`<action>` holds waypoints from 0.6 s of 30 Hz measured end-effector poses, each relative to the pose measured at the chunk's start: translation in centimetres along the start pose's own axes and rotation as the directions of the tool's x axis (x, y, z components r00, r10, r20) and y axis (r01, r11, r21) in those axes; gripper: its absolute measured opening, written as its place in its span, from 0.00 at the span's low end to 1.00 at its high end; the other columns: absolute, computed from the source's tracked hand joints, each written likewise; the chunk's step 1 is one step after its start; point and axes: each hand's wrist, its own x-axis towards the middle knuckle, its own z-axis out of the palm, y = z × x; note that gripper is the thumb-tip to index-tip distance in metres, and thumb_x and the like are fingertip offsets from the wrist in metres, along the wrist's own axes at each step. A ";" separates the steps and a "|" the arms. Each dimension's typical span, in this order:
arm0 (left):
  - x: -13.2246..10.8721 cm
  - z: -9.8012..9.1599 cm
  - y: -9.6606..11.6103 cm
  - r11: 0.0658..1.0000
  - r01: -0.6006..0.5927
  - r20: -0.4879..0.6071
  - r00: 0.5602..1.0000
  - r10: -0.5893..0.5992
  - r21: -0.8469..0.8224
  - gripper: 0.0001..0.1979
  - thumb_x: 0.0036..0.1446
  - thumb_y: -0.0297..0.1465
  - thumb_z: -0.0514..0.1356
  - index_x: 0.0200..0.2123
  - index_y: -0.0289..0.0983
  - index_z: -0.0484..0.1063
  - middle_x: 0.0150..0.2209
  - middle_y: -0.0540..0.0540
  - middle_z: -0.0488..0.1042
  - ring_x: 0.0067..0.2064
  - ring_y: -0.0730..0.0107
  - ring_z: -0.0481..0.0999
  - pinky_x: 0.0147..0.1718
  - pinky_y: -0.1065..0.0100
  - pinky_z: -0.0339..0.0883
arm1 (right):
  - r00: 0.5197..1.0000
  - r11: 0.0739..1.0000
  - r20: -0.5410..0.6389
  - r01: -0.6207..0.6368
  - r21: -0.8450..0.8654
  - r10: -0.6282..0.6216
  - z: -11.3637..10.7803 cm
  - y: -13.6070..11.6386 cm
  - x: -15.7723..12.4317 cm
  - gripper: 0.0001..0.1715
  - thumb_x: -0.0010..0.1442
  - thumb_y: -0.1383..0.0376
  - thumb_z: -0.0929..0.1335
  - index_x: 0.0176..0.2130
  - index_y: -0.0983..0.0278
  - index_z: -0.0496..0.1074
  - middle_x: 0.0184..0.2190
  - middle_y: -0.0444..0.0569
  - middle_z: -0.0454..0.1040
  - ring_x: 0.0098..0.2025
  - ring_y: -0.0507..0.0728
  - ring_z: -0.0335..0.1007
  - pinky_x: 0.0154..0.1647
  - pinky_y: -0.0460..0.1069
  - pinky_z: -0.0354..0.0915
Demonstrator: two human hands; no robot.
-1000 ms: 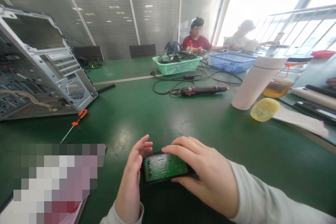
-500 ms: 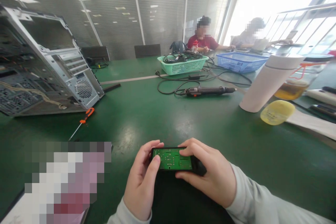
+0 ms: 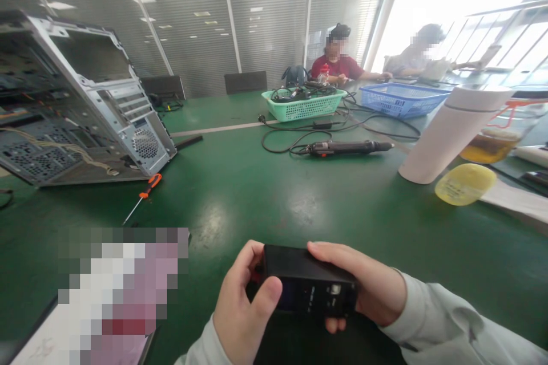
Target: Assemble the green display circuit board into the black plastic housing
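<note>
The left hand (image 3: 240,302) grips a black box (image 3: 295,265) at nine o'clock, the right hand (image 3: 369,278) at three; a screwdriver (image 3: 150,186) lies at ten.

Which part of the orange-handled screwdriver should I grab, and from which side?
Probably its orange handle, coming from the right: it's the thicker end, the computer case stands close on its left, and the thin shaft slants left toward you.

Open metal computer case (image 3: 103,114) — green basket (image 3: 310,110) of cables (image 3: 295,93) near a blue basket (image 3: 385,106)
</note>
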 end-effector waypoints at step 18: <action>0.5 0.4 -0.6 0.976 0.160 -0.123 0.976 -0.179 -0.147 0.21 0.51 0.46 0.55 0.40 0.36 0.72 0.33 0.45 0.76 0.28 0.66 0.71 0.23 0.68 0.64 | 0.992 0.995 -0.079 0.094 -0.020 -0.095 -0.7 -0.1 0.4 0.29 0.54 0.45 0.65 0.40 0.66 0.56 0.25 0.47 0.68 0.22 0.55 0.70 0.17 0.40 0.63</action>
